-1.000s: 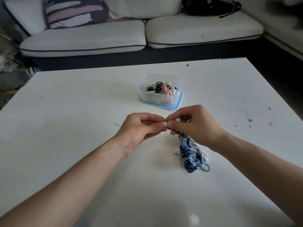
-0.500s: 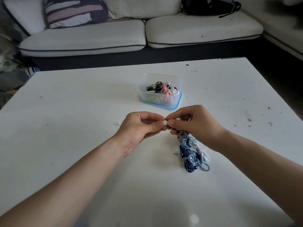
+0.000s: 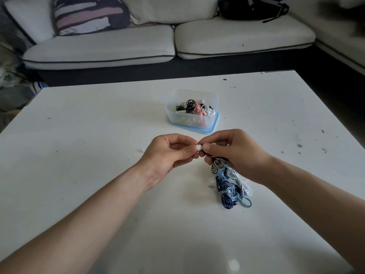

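My left grip (image 3: 167, 155) and right grip (image 3: 237, 153) meet fingertip to fingertip above the tabletop (image 3: 98, 135). The left, fingers curled, pinches a small bud (image 3: 198, 147) between thumb and forefinger; it is round and matte white, and only part of it shows. The right is curled round a striped cord (image 3: 218, 165), black and white, wound into a short bundle that hangs below its fingers. The bundle's lower end reaches a heap (image 3: 231, 192) of blue and white cords; I cannot tell whether they touch. A clear box (image 3: 177, 119) of cords stands beyond.
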`<action>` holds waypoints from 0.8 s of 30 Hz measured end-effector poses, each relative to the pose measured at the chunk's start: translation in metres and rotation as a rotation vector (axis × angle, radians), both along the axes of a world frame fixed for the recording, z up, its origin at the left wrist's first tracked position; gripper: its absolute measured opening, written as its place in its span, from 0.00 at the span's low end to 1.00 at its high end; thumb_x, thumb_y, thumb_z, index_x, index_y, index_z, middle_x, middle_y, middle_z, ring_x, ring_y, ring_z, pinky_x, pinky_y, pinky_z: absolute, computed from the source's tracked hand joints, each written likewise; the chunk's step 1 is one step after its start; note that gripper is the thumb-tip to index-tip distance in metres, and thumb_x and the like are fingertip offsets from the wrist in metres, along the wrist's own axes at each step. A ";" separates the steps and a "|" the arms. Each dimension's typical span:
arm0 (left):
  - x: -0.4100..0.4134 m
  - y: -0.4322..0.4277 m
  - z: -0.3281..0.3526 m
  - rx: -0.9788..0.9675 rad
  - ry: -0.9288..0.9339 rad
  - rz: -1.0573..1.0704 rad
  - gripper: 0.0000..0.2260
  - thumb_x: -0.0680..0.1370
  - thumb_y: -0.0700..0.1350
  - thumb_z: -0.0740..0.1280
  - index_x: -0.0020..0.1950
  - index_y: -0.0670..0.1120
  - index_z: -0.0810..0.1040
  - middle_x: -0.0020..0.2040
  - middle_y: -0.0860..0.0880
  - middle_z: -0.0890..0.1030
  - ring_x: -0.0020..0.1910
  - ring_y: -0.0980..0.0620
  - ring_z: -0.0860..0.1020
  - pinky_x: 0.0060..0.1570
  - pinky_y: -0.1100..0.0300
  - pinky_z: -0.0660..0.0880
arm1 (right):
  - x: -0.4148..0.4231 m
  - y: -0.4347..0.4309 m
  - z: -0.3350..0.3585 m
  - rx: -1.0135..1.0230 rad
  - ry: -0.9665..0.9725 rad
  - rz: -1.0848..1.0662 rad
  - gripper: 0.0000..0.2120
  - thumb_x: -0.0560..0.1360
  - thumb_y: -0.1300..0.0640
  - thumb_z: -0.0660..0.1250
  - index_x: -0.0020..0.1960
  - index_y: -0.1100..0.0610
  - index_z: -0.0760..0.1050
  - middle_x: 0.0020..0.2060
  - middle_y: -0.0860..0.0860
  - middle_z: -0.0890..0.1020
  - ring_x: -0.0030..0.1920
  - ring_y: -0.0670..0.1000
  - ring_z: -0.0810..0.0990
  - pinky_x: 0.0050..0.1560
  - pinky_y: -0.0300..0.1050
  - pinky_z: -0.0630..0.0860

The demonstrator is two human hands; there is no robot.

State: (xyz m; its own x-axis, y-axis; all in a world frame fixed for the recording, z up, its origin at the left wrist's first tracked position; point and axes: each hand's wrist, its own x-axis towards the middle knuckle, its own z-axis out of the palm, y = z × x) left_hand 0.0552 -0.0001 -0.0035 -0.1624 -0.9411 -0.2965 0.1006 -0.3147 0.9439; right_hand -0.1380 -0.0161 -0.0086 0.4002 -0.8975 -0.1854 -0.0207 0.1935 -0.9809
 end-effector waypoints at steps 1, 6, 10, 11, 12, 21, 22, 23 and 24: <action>0.000 0.000 -0.001 0.005 -0.017 -0.008 0.10 0.63 0.44 0.75 0.43 0.45 0.82 0.38 0.45 0.84 0.39 0.51 0.83 0.37 0.64 0.77 | 0.000 0.000 0.000 0.002 0.004 -0.001 0.04 0.75 0.65 0.70 0.48 0.64 0.84 0.41 0.61 0.85 0.37 0.51 0.81 0.40 0.39 0.78; 0.000 0.002 -0.001 0.059 -0.031 -0.054 0.11 0.65 0.46 0.74 0.46 0.46 0.81 0.41 0.48 0.85 0.39 0.53 0.82 0.38 0.64 0.78 | -0.001 0.000 0.000 -0.004 0.024 -0.023 0.04 0.74 0.64 0.71 0.48 0.63 0.84 0.42 0.63 0.85 0.38 0.52 0.82 0.42 0.41 0.79; -0.001 0.004 0.000 0.085 -0.038 -0.061 0.16 0.72 0.55 0.68 0.52 0.47 0.82 0.49 0.47 0.85 0.44 0.52 0.82 0.41 0.62 0.77 | 0.003 0.003 0.001 0.111 -0.096 -0.090 0.05 0.75 0.64 0.70 0.49 0.64 0.83 0.42 0.63 0.83 0.37 0.53 0.80 0.41 0.43 0.79; -0.002 0.005 0.000 0.108 -0.029 -0.064 0.17 0.74 0.57 0.65 0.53 0.47 0.82 0.50 0.47 0.85 0.46 0.51 0.82 0.42 0.60 0.77 | 0.004 0.004 0.002 0.145 -0.129 -0.106 0.04 0.76 0.64 0.69 0.48 0.64 0.83 0.41 0.62 0.82 0.36 0.53 0.80 0.42 0.43 0.79; -0.004 0.006 0.000 0.140 -0.010 -0.068 0.18 0.76 0.58 0.63 0.54 0.46 0.82 0.51 0.46 0.84 0.47 0.49 0.82 0.43 0.58 0.77 | 0.006 0.005 0.002 0.172 -0.162 -0.124 0.04 0.76 0.64 0.69 0.47 0.63 0.83 0.40 0.61 0.81 0.36 0.52 0.79 0.42 0.44 0.79; -0.024 0.023 0.005 0.236 0.190 -0.042 0.11 0.76 0.36 0.69 0.59 0.38 0.80 0.51 0.41 0.84 0.49 0.42 0.84 0.48 0.59 0.81 | 0.017 0.013 0.012 0.247 -0.286 -0.347 0.04 0.78 0.64 0.67 0.47 0.64 0.79 0.39 0.58 0.82 0.36 0.52 0.81 0.39 0.44 0.79; -0.025 0.022 0.007 0.211 0.171 0.013 0.09 0.75 0.34 0.70 0.55 0.38 0.81 0.48 0.42 0.85 0.46 0.44 0.84 0.47 0.60 0.82 | 0.018 0.013 0.015 0.233 -0.284 -0.378 0.05 0.79 0.65 0.66 0.46 0.64 0.79 0.38 0.59 0.81 0.36 0.53 0.81 0.39 0.45 0.79; -0.027 0.021 0.007 0.194 0.154 0.057 0.08 0.74 0.32 0.70 0.52 0.38 0.81 0.46 0.42 0.85 0.43 0.46 0.85 0.46 0.61 0.82 | 0.020 0.012 0.016 0.218 -0.279 -0.406 0.06 0.79 0.66 0.66 0.44 0.64 0.79 0.37 0.59 0.81 0.36 0.53 0.81 0.39 0.45 0.79; -0.028 0.018 0.009 0.176 0.143 0.091 0.07 0.73 0.31 0.70 0.49 0.38 0.82 0.44 0.42 0.85 0.40 0.47 0.84 0.45 0.61 0.82 | 0.022 0.010 0.018 0.203 -0.276 -0.432 0.07 0.79 0.67 0.65 0.43 0.65 0.79 0.36 0.59 0.81 0.36 0.53 0.81 0.40 0.45 0.79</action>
